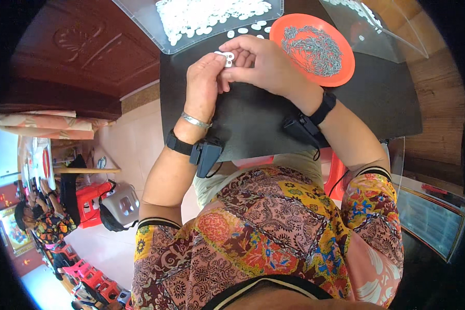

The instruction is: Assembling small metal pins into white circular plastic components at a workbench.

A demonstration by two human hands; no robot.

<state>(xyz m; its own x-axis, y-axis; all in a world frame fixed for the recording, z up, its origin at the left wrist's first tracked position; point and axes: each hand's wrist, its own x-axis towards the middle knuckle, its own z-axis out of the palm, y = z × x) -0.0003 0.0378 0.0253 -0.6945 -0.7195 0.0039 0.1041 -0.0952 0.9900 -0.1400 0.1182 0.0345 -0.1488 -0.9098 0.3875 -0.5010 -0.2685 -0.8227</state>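
Note:
A small white plastic piece (229, 57) with a round hole is pinched between my hands above the dark tabletop. My left hand (205, 72) grips it from the left, thumb on top of it. From the right, my right hand (261, 59) curls its fingers and thumb around the piece's other side, partly hiding it; whether a screw sits in these fingers cannot be seen. Just right of that hand lies an orange-red plate (348, 70) heaped with grey metal screws (318, 51). Several loose white pieces (243, 31) lie on the table beyond my fingers.
A clear plastic bin (169, 47) full of white pieces stands at the far edge. Another clear container (382, 44) is at the far right. My wrists carry black strapped devices. At left, a person (49, 219) works at another table, near red chairs.

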